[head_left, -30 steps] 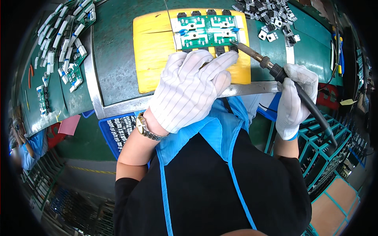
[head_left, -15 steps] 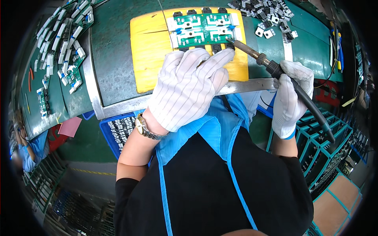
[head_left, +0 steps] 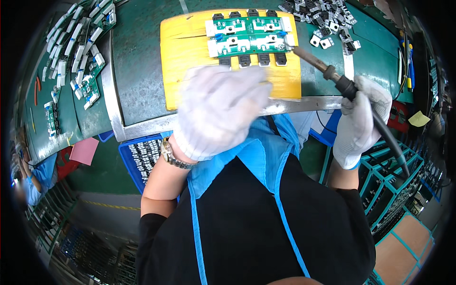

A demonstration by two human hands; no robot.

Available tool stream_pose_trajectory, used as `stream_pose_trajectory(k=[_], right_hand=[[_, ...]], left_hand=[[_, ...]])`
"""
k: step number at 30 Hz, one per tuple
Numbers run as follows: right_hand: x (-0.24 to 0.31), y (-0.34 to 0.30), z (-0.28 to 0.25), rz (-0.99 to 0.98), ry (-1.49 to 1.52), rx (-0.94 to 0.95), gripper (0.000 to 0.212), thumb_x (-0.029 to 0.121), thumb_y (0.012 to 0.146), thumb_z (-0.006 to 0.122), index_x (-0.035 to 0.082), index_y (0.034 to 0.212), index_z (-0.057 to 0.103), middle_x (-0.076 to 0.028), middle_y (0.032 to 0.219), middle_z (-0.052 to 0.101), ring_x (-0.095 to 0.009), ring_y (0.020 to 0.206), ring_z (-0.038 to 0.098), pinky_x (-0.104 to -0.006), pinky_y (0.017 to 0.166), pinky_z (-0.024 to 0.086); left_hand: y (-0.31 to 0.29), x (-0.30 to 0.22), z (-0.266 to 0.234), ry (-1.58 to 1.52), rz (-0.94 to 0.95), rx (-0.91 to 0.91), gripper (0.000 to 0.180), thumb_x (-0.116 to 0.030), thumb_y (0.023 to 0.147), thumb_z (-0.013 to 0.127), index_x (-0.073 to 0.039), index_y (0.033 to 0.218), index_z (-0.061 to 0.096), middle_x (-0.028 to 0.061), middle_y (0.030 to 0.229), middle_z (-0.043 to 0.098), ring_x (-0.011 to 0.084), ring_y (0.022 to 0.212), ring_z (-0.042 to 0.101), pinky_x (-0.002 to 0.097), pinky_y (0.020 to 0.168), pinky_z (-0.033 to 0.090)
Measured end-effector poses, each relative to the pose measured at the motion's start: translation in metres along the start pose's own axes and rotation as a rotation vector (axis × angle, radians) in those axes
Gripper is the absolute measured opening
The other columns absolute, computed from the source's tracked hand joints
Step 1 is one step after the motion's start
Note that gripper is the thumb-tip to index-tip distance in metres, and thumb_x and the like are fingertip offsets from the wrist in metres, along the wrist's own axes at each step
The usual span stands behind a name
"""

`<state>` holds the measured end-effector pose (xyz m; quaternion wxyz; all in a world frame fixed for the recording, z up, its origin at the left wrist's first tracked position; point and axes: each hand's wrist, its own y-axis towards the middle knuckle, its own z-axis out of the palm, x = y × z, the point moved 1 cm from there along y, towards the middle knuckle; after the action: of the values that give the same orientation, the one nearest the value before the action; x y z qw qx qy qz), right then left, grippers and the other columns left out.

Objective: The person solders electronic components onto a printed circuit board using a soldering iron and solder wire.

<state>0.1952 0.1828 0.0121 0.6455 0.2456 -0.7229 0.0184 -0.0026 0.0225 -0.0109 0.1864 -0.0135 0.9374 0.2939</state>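
My right hand [head_left: 362,124], in a white glove, is closed round the handle of a soldering iron [head_left: 327,72]. The iron's tip lies just off the right end of a green circuit board [head_left: 249,42]. White blocks sit at the board's ends, and black parts stick out along its far and near sides. Under it is a yellow board [head_left: 187,61]. My left hand [head_left: 223,107], in a white striped glove, hangs over the yellow board's near edge, apart from the circuit board. Motion smears its fingers, so I cannot tell what they hold, if anything.
Small black and grey parts [head_left: 327,23] lie heaped at the far right. Several assembled boards [head_left: 76,52] are piled at the left, near red-handled pliers [head_left: 36,90]. A metal edge [head_left: 152,127] borders the bench; below it stands a blue tray [head_left: 130,159]. Another person [head_left: 40,183] is at far left.
The soldering iron has drawn back to the right, off the board's near right corner. My left hand has pulled away toward me, uncovering the near black parts.
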Motion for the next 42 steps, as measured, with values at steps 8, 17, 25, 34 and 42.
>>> stream_pose_trajectory(k=[8,17,25,34,42], right_hand=[[-0.002,-0.006,0.005,-0.012,-0.065,-0.003,0.020,0.010,0.101,0.066,-0.005,0.115,0.067,-0.013,0.101,0.073,-0.006,0.062,0.061,-0.0173,0.056,0.047],[-0.007,-0.016,0.012,-0.047,0.093,0.015,0.024,0.011,0.103,0.064,-0.007,0.120,0.064,-0.015,0.100,0.074,-0.007,0.061,0.064,-0.0180,0.054,0.051],[-0.006,-0.019,0.018,-0.123,-0.039,0.023,0.022,0.009,0.104,0.064,-0.005,0.120,0.065,-0.013,0.095,0.073,-0.007,0.059,0.063,-0.0199,0.057,0.051],[-0.003,-0.019,0.023,-0.068,-0.037,-0.003,0.022,0.010,0.104,0.063,-0.005,0.120,0.066,-0.011,0.082,0.071,-0.007,0.056,0.060,-0.0197,0.056,0.049],[-0.006,-0.016,0.014,-0.084,-0.005,0.130,0.026,0.014,0.106,0.062,-0.006,0.121,0.064,-0.014,0.092,0.072,-0.008,0.057,0.062,-0.0197,0.054,0.050]], left_hand=[[-0.007,0.012,-0.009,0.192,-0.133,-0.257,0.032,-0.010,0.077,0.087,-0.014,0.106,0.075,-0.0012,0.086,0.067,0.0209,0.077,0.064,0.0359,0.071,0.050],[-0.015,0.017,-0.017,0.233,-0.192,-0.234,0.027,-0.004,0.078,0.084,-0.012,0.102,0.075,0.0015,0.089,0.070,0.0221,0.081,0.066,0.0372,0.073,0.049],[-0.013,0.017,-0.018,0.188,-0.185,-0.194,0.027,-0.001,0.078,0.083,-0.011,0.102,0.076,0.0039,0.090,0.069,0.0241,0.083,0.065,0.0374,0.076,0.051],[-0.010,0.017,-0.014,0.203,-0.177,-0.163,0.028,0.000,0.078,0.083,-0.012,0.103,0.077,0.0046,0.091,0.068,0.0250,0.084,0.065,0.0381,0.078,0.052],[-0.011,0.016,-0.013,0.207,-0.163,-0.223,0.027,0.000,0.079,0.084,-0.010,0.103,0.077,0.0039,0.088,0.068,0.0238,0.082,0.065,0.0368,0.075,0.052]])
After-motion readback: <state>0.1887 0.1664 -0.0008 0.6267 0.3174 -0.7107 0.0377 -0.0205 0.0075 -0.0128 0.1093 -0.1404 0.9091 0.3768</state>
